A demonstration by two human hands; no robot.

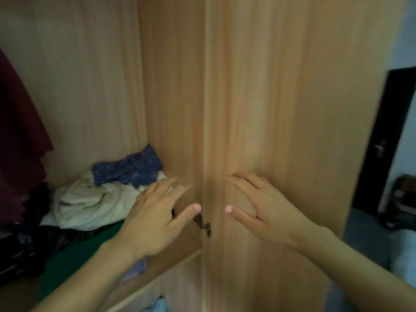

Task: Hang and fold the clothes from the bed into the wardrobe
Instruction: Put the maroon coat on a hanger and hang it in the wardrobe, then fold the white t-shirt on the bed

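A light wooden wardrobe (175, 86) fills the view, its left compartment standing open. My left hand (155, 212) hovers with fingers spread near the inner side panel, above a shelf of clothes. My right hand (258, 208) rests flat and open against the closed wooden door (281, 109). A small dark metal latch (203, 225) sits on the door edge between my two thumbs. On the shelf lie a blue patterned garment (128, 168), a crumpled cream cloth (90, 203) and a green fabric (74, 255). A maroon garment (18, 131) hangs at the far left.
Dark clothes (24, 244) are piled at the lower left of the shelf. Light blue fabric (157, 306) shows on a lower shelf. To the right stand a black door (382, 143) with a handle and some clutter on the floor.
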